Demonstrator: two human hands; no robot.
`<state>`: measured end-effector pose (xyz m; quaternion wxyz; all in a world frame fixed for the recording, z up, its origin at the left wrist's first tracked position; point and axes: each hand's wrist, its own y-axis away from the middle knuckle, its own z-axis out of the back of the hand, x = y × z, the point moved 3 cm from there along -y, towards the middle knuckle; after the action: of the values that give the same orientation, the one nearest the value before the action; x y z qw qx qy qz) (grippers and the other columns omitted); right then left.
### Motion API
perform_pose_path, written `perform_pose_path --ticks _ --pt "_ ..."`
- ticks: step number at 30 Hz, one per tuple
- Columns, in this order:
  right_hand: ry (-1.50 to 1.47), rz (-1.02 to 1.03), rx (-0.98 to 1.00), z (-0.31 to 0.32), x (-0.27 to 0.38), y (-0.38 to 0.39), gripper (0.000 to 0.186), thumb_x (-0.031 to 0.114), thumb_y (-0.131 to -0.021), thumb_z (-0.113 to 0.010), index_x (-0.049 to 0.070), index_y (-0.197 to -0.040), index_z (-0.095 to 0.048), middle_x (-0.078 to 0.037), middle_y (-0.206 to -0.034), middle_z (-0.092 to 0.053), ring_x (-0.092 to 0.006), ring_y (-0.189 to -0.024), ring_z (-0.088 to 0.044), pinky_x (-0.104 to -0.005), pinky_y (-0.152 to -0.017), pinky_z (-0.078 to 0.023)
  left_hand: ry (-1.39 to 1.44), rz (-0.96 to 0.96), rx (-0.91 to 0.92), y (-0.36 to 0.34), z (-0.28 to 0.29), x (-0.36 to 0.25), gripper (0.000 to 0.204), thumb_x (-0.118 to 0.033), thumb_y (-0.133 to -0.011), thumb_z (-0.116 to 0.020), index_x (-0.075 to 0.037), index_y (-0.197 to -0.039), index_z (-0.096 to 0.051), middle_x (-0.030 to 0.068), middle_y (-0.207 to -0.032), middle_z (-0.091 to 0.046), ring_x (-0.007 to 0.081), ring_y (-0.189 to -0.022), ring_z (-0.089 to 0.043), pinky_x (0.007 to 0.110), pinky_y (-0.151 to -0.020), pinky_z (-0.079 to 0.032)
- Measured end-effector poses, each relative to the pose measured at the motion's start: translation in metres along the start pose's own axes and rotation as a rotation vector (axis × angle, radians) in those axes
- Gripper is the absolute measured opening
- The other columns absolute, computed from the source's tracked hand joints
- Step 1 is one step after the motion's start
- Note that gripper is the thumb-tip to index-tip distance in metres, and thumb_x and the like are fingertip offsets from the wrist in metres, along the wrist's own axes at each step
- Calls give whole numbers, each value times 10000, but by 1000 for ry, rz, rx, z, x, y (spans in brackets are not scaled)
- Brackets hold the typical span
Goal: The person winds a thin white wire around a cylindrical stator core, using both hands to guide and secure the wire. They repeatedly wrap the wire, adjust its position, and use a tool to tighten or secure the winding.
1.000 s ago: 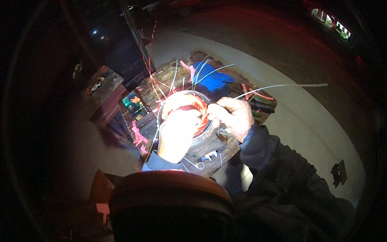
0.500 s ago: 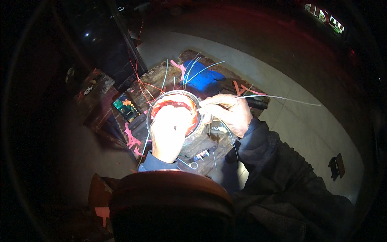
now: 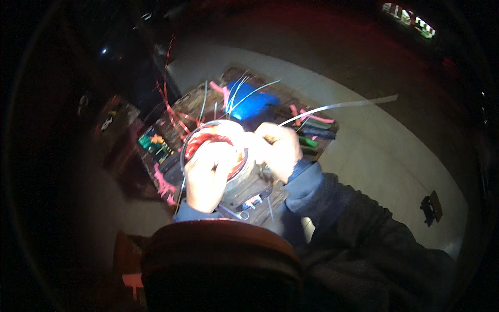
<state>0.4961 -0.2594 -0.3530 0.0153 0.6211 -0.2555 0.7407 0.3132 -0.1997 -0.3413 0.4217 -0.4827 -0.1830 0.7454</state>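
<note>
A round metal motor stator, with red copper windings round its inside, stands on a worn wooden bench. My left hand reaches down into its opening, and glare hides what the fingers do. At the stator's right rim, my right hand is closed in a pinch. From that hand a long pale strip of lacing cord runs out to the right. Red copper wires rise from the stator's far left side. Several thin pale cords stick up beyond it.
A blue cloth-like bundle lies behind the stator. Pink strips and a lit phone are on the left. Green and dark tools lie at the right edge. A small dark object rests on the floor at the right.
My right hand has shifted slightly left and turned, staying at the stator rim, and the pale cord swings upward at its free end. The whole view has moved a little.
</note>
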Motion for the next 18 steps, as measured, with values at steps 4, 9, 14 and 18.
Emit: perform_pose_path --ticks 4,9,14,18 --pt "-280 -30 92 8 13 -2 165 130 -1037 -641 -17 -1048 -717 -62 -854 -696 -115 -724 -654 -268 -695 -535 88 142 33 -3 -2 5 28 -11 -946 -699 13 -960 -701 72 -828 -705 117 -729 -627 272 -685 -501" --pt "-98 61 82 12 30 -5 245 190 -1066 -601 -14 -1126 -723 -78 -916 -712 -120 -802 -679 -283 -781 -553 167 199 -50 -31 4 -16 192 -17 -983 -648 39 -1166 -669 106 -1063 -748 158 -978 -689 308 -924 -534" --pt "109 326 181 3 56 -19 277 213 -1064 -544 -6 -1118 -706 -167 -962 -705 -295 -872 -712 -395 -793 -560 137 -60 -59 -89 22 -104 341 -34 -1033 -597 58 -1361 -599 168 -1217 -740 203 -1108 -704 330 -1008 -528" --pt "248 458 241 -6 80 -23 308 244 -1031 -548 -33 -1092 -667 -246 -866 -711 -400 -822 -731 -487 -737 -563 178 -138 -15 -122 15 -159 338 -162 -1061 -614 29 -1337 -650 114 -1072 -776 153 -932 -712 301 -845 -558"
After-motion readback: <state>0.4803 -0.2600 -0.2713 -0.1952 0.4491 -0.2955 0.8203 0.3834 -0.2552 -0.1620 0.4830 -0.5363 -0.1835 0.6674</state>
